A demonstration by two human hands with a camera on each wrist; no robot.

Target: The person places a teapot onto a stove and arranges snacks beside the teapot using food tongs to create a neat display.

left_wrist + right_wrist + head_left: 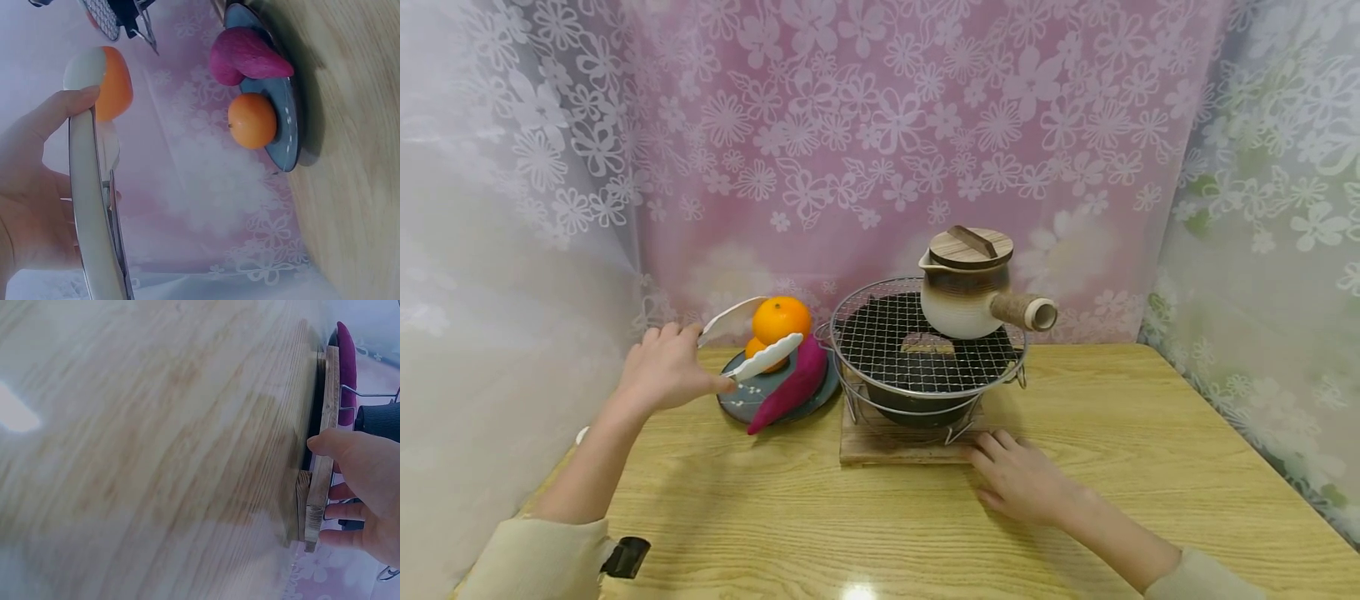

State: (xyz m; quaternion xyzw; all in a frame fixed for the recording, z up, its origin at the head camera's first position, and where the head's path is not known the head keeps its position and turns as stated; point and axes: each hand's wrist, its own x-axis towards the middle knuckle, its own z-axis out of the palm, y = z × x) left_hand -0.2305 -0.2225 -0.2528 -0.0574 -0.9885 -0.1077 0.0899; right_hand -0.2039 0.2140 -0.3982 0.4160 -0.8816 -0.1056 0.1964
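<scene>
My left hand (664, 367) grips a pair of tongs (87, 194) with pale arms and white scalloped tips. Between those tips sits an orange (782, 319), raised over the plate in the left wrist view. On the dark blue plate (741, 406) lie a second orange (252, 120) and a purple sweet potato (793, 385). My right hand (1018, 477) holds the front right corner of a wooden board (887, 452), thumb (331, 442) at its front edge and fingers round the end. A round grill (880, 337) with wire mesh stands on that board.
A brown and white side-handled teapot (958, 300) with a wooden lid stands on the right of the mesh, its handle (1022, 311) pointing right. Flowered curtains (865, 142) close off the back and sides of the wooden table (760, 508).
</scene>
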